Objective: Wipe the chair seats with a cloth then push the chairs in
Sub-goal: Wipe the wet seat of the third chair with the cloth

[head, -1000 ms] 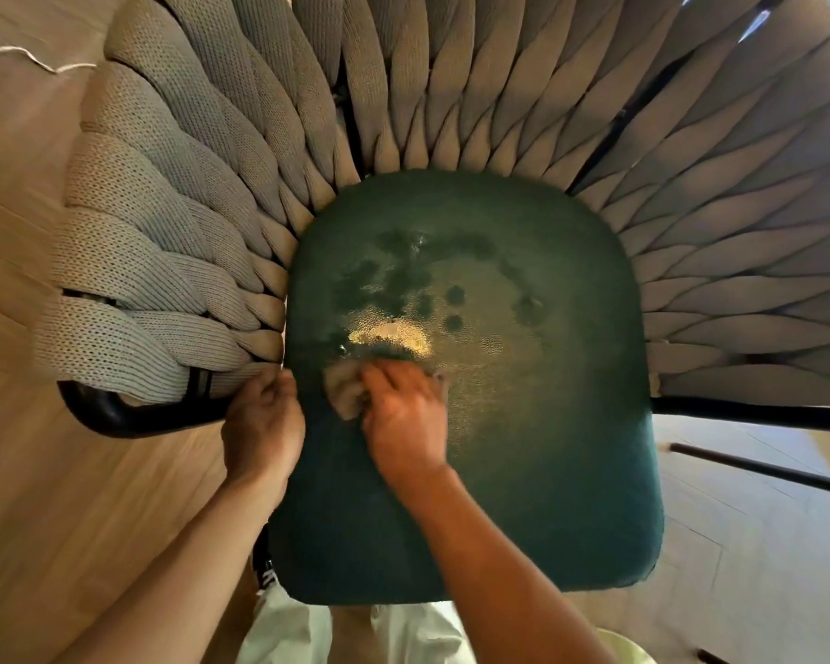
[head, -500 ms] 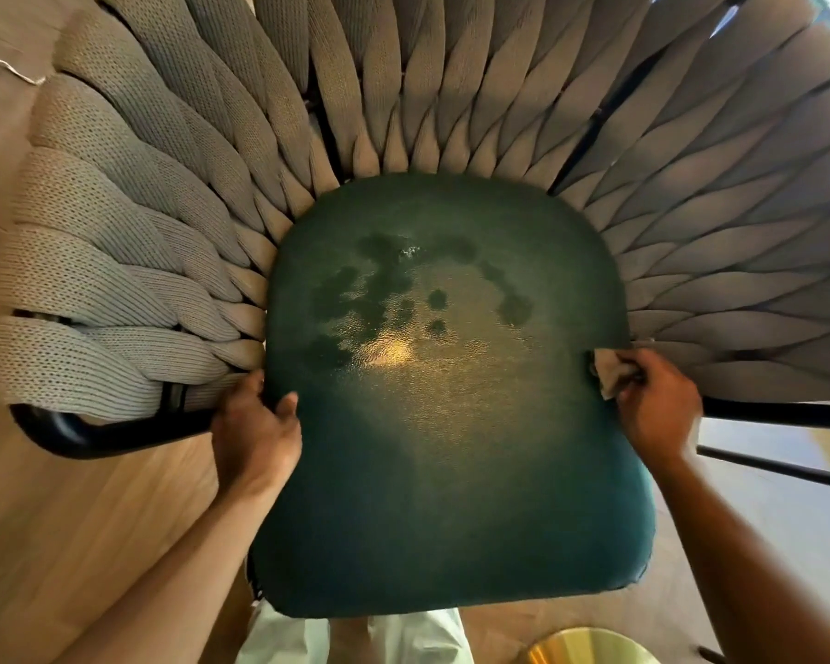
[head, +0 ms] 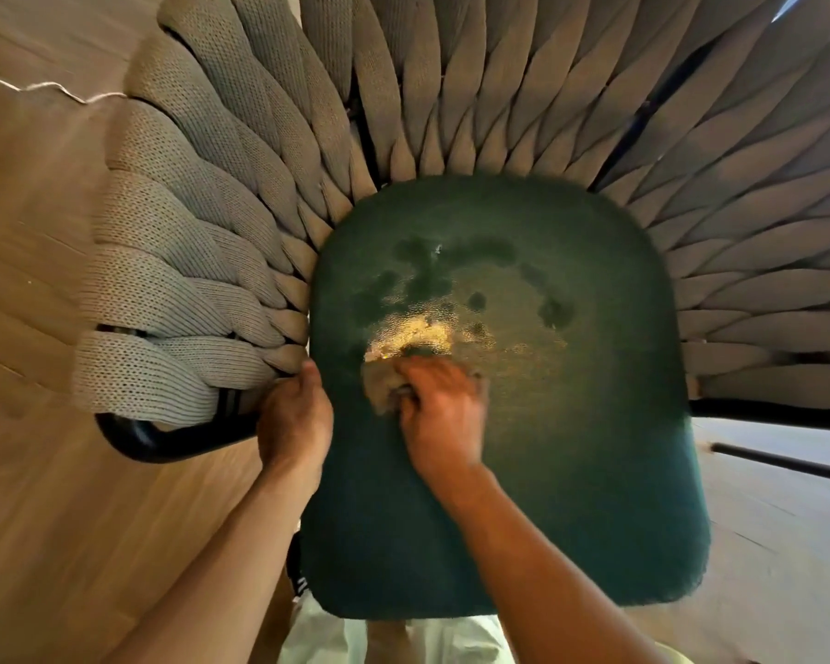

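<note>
Right hand (head: 439,414) bunched on a beige cloth (head: 379,388), pressing it onto the green chair seat (head: 571,472) at nine o'clock of centre. Left hand (head: 294,419) curled over the seat's left edge.

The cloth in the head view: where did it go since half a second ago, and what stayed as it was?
The right hand, gripping the small beige cloth, swept it from the right edge of the dark green cushioned seat back across to the left-centre part. The left hand stayed on the seat's left edge, and the dark blotches are unchanged.
</note>
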`<action>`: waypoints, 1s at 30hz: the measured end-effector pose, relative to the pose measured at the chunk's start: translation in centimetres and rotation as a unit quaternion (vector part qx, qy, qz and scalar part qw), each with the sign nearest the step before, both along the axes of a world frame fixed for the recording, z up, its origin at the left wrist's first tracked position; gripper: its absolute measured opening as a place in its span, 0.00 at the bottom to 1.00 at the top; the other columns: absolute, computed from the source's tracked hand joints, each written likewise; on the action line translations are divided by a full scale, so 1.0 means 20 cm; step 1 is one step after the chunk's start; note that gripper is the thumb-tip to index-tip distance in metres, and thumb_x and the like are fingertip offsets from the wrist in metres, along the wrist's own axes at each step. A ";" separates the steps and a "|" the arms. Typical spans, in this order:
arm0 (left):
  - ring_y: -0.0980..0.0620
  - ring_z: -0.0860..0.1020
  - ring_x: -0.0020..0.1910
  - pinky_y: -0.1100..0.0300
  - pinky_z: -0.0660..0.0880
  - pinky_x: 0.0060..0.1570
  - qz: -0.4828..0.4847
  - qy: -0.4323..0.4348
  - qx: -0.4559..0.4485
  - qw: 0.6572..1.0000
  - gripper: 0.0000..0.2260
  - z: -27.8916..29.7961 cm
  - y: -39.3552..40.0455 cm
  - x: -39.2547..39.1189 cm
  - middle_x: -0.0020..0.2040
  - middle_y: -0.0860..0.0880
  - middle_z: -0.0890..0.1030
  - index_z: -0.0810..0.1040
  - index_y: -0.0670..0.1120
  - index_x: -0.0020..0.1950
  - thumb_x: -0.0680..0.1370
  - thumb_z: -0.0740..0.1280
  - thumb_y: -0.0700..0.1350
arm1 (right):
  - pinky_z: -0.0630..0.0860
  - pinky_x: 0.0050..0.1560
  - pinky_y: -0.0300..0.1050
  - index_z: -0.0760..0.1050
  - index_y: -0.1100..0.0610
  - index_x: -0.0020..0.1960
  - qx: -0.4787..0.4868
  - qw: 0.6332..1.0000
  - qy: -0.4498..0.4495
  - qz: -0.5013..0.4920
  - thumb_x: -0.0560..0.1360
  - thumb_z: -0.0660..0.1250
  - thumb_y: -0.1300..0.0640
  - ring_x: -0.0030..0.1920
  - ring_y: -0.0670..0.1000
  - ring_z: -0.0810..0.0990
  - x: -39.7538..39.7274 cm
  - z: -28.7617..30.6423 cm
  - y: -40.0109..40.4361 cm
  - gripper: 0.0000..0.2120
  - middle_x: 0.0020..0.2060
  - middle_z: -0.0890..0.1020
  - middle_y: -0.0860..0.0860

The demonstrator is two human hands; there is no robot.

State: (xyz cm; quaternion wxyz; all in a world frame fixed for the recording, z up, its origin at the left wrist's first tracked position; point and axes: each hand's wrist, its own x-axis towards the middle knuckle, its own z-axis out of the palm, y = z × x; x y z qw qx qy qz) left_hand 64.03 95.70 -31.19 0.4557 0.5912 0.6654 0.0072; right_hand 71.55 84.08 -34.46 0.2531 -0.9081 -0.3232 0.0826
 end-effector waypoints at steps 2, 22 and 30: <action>0.43 0.70 0.68 0.58 0.64 0.61 0.055 -0.031 -0.014 0.998 0.22 0.00 0.02 0.01 0.68 0.41 0.73 0.73 0.40 0.67 0.84 0.51 0.53 | 0.67 0.51 0.46 0.82 0.52 0.50 -0.009 0.999 0.015 0.045 0.63 0.73 0.62 0.49 0.52 0.82 -0.13 -0.01 0.17 0.16 0.46 0.85 0.48; 0.43 0.76 0.61 0.47 0.74 0.60 -0.095 0.053 0.052 0.993 0.18 -0.04 0.00 0.04 0.62 0.45 0.78 0.74 0.47 0.65 0.77 0.67 0.50 | 0.76 0.51 0.64 0.81 0.61 0.53 -0.108 0.990 -0.078 -0.040 0.67 0.67 0.68 0.47 0.65 0.80 0.56 0.04 -0.55 0.15 0.48 0.82 0.61; 0.42 0.71 0.66 0.49 0.70 0.64 -0.084 0.058 0.099 0.990 0.22 -0.05 -0.05 0.05 0.67 0.43 0.73 0.70 0.44 0.70 0.77 0.68 0.44 | 0.74 0.46 0.55 0.79 0.63 0.53 -0.120 0.971 -0.033 -0.206 0.65 0.58 0.58 0.44 0.66 0.77 0.85 0.07 -0.84 0.20 0.48 0.77 0.64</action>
